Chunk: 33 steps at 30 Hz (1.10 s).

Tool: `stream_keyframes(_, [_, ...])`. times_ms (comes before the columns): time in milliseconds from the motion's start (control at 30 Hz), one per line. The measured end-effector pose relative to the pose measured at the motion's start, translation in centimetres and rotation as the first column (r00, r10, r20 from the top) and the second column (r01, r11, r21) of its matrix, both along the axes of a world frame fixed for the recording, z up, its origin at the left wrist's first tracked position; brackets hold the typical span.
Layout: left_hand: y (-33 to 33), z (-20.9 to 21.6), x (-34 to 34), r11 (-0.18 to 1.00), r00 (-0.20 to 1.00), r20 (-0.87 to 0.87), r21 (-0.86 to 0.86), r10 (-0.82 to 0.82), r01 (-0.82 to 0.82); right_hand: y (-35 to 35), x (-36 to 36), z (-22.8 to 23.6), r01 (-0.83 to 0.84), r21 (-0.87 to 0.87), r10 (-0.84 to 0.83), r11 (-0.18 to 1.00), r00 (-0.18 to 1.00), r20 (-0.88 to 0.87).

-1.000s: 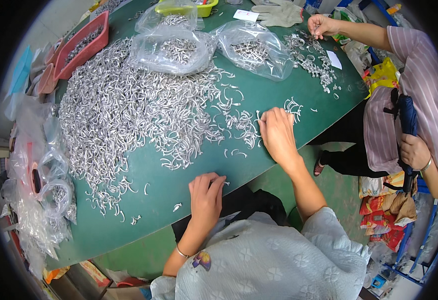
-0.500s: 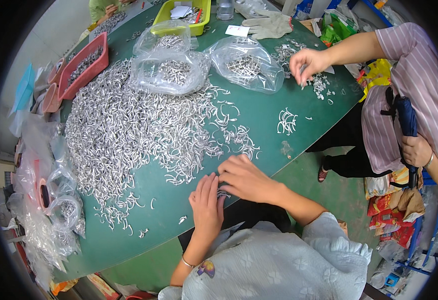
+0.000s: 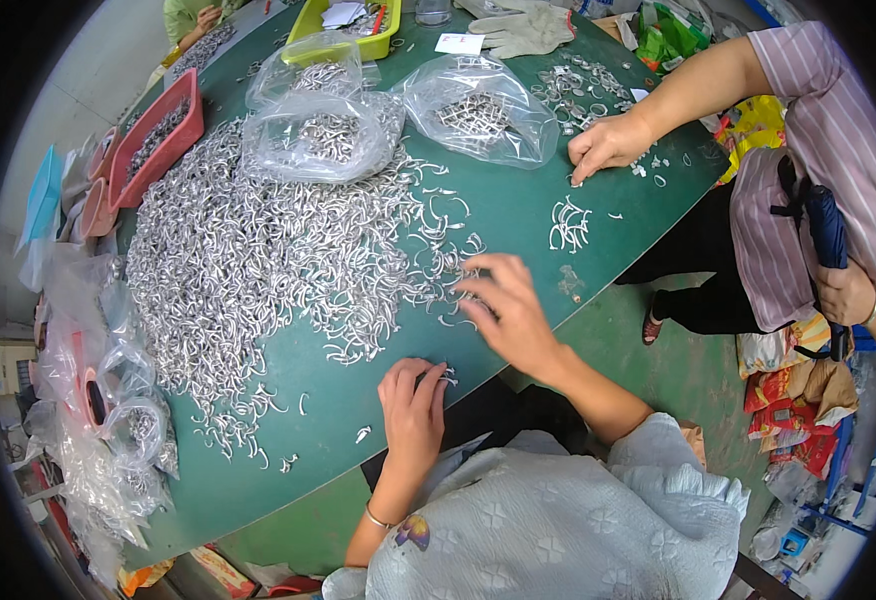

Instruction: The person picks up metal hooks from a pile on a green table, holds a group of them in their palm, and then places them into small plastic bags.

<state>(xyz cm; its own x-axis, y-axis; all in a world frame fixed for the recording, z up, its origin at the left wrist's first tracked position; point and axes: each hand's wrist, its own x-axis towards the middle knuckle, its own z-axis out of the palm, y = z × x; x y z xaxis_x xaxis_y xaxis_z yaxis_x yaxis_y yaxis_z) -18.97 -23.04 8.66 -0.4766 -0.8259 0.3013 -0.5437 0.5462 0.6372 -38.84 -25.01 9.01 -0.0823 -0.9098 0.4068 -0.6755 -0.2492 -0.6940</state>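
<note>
A wide heap of small, curved silver metal pieces [image 3: 223, 265] covers much of the green table [image 3: 358, 455]. Close to the table's front edge, my left hand [image 3: 413, 405] rests with bent fingers closed around a few curved metal pieces [image 3: 448, 375], whose ends stick out at its right side; the rest are hidden under the fingers. Farther right, my right hand [image 3: 508, 310] hovers beside the heap's scattered right edge. Its fingers are parted and slightly blurred, with nothing visible between them. One loose piece [image 3: 363, 434] lies left of my left hand.
Clear plastic bags [image 3: 483, 110] of metal parts stand behind the heap, with a yellow basket [image 3: 308, 25] beyond. A pink basket [image 3: 163, 140] is at left. On the right, a co-worker's hand [image 3: 613, 145] touches the table near a small group of curved pieces [image 3: 569, 224].
My right hand has left my left hand, moving up and right to the scattered pieces, its fingers spreading. My left hand stays almost in place. The co-worker's hand has lowered to the table.
</note>
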Motion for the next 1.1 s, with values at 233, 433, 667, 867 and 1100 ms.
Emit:
stream_keyframes(233, [0.1, -0.3, 0.1, 1.0, 0.999, -0.026, -0.009, 0.019, -0.019, -0.3, -6.9, 0.4, 0.357, -0.126, -0.351, 0.926, 0.934, 0.062])
stream_keyframes(433, [0.0, -0.4, 0.1, 1.0, 1.0, -0.018, -0.007, 0.006, -0.006, -3.1, -14.2, -0.9, 0.553, -0.089, -0.559, 0.829, 0.806, -0.197])
stream_keyframes(667, [0.0, -0.3, 0.1, 1.0, 0.999, -0.035, 0.002, 0.026, -0.026, -5.5, -15.8, -1.3, 0.572, -0.009, -0.553, 0.82, 0.788, -0.27])
stream_keyframes(867, [0.0, -0.5, 0.1, 1.0, 0.999, -0.03, -0.001, 0.028, -0.028, -3.8, -12.6, 1.8, 0.317, 0.11, -0.314, 0.942, 0.716, 0.623])
stream_keyframes(1100, [0.0, -0.4, 0.1, 1.0, 0.999, -0.029, -0.007, 0.021, -0.021, -1.4, -7.4, 6.1, 0.231, -0.292, -0.134, 0.928, 0.939, 0.317])
